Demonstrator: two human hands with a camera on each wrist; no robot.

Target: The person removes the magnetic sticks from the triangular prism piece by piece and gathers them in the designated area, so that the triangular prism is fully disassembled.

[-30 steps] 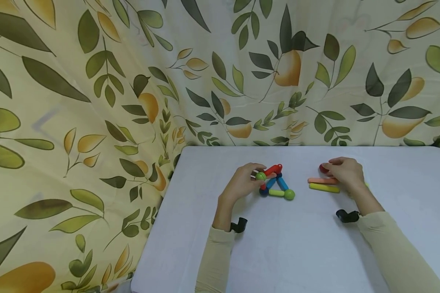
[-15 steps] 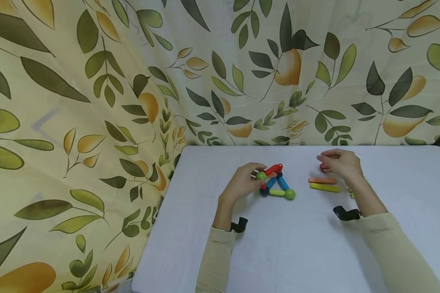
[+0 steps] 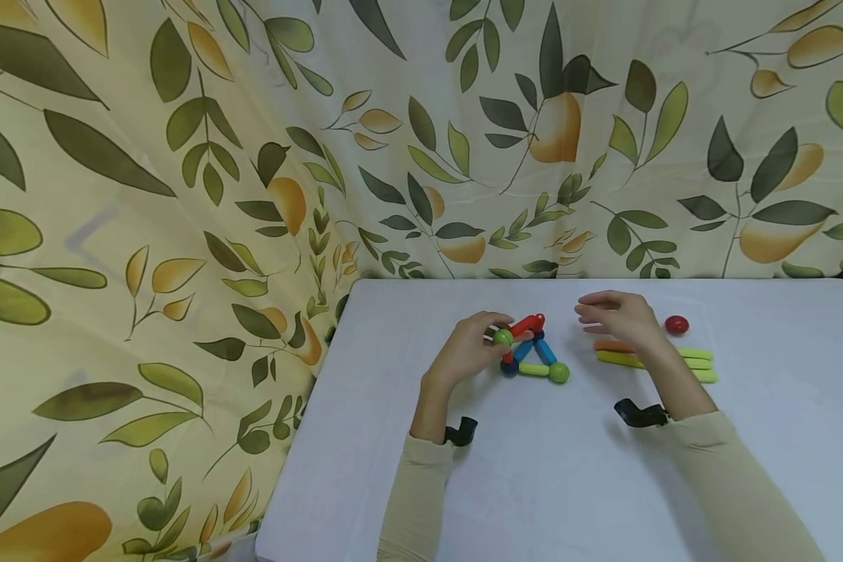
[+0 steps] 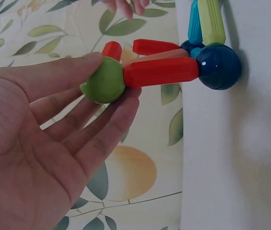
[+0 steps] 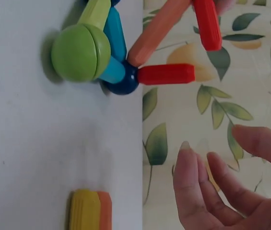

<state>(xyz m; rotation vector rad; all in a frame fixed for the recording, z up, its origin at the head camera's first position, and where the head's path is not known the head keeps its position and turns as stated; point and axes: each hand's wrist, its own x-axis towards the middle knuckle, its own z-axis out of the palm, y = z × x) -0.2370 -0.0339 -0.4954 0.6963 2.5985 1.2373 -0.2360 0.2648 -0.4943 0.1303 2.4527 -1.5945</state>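
Head view: left hand (image 3: 466, 351) pinches the upper green ball (image 3: 503, 337) of a frame (image 3: 534, 370). Right hand (image 3: 621, 320), thumb and fingers parted, empty, hangs between frame and red ball (image 3: 677, 325).

Head view: diffuse, rather dim light spreads evenly over the white surface (image 3: 534, 499), which shows a cool bluish cast against the warmer yellow of the leaf-patterned curtain (image 3: 421, 70); a soft-edged shadow lies at picture-left of the right sleeve (image 3: 734, 476), and small plastic details are slightly soft. Left wrist view: darker and greyer, with a small bright highlight on the dark blue ball (image 4: 219, 67) and a blurred shadow beside it. Right wrist view: similarly dim, with muted sheen on the green ball (image 5: 75, 52) and a soft shadow along its picture-left side.
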